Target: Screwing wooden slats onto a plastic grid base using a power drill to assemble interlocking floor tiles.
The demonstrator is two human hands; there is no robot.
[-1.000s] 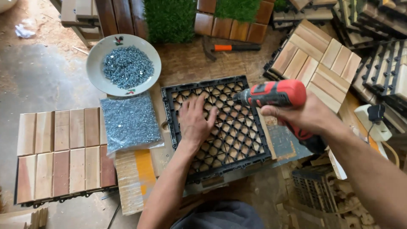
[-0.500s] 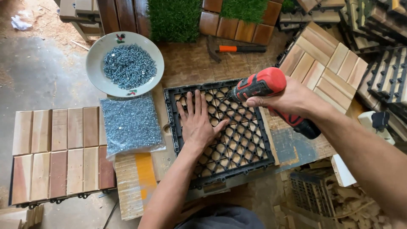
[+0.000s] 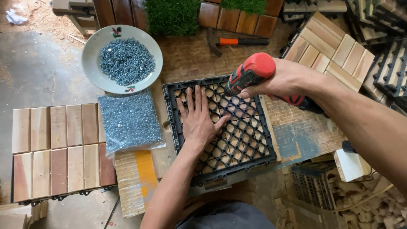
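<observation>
On the black grid tile [image 3: 237, 140] the left hand [image 3: 198, 123] lies flat (fingers spread), right hand [image 3: 282, 80] gripping a red drill [image 3: 250, 72].

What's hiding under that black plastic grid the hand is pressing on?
Through the holes of the black grid you can see light wooden slats lying underneath. The left hand lies flat on top and covers part of it. How the slats are fastened cannot be seen; the grid's bars hide that.
</observation>
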